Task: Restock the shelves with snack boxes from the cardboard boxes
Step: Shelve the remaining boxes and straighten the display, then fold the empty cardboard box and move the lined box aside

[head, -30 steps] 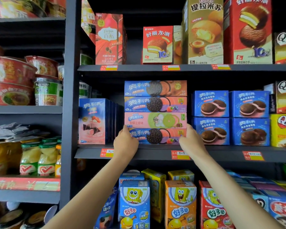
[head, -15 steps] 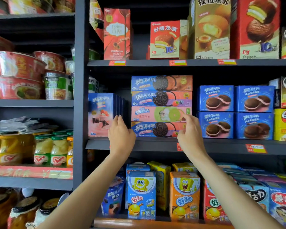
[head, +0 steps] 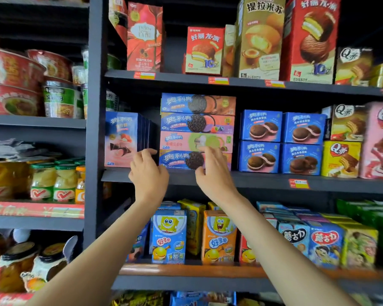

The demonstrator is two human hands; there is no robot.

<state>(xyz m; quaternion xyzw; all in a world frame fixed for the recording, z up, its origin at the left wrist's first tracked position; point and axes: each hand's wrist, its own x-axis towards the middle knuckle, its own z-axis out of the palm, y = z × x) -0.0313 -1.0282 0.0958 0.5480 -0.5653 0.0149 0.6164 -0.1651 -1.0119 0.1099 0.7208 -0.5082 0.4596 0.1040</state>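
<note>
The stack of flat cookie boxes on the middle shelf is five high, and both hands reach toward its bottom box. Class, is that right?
Not quite. The head view shows the stack of flat cookie boxes four high, not five. The left hand and right hand do reach toward its bottom box.

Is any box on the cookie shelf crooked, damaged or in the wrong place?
Nothing is damaged or spilled. The four flat cookie boxes lie in a slightly uneven stack: the top one juts right beyond those below. Both hands, left and right, are at the bottom box.
</note>
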